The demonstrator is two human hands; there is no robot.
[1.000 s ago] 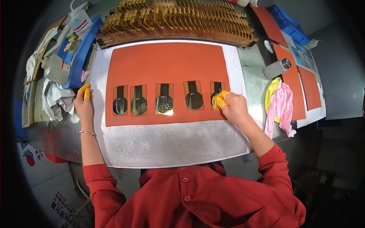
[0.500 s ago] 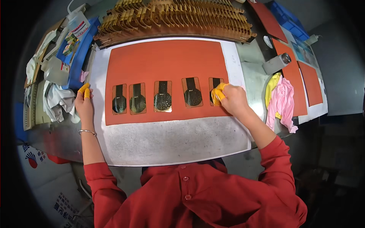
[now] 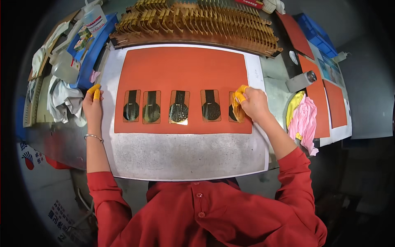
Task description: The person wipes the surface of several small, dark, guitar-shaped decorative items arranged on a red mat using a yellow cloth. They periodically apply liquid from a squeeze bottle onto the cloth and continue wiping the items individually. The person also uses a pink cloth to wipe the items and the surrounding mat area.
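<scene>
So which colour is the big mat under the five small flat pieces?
The mat is orange-red, plain, without pattern; it shows best in the head view.

This was a factory workbench for small electronic parts, not a home or office. A metal-topped table (image 3: 61,140) carried an orange work mat (image 3: 181,68) with 5 flexible circuit pieces (image 3: 178,108) laid in a row. Behind it stood a long rack of gold-coloured circuit strips (image 3: 197,20). Solvent bottles (image 3: 66,68), wiping rags (image 3: 61,101) and blue trays (image 3: 92,49) crowded the edges, and the worker wore yellow finger cots (image 3: 94,91).
</scene>
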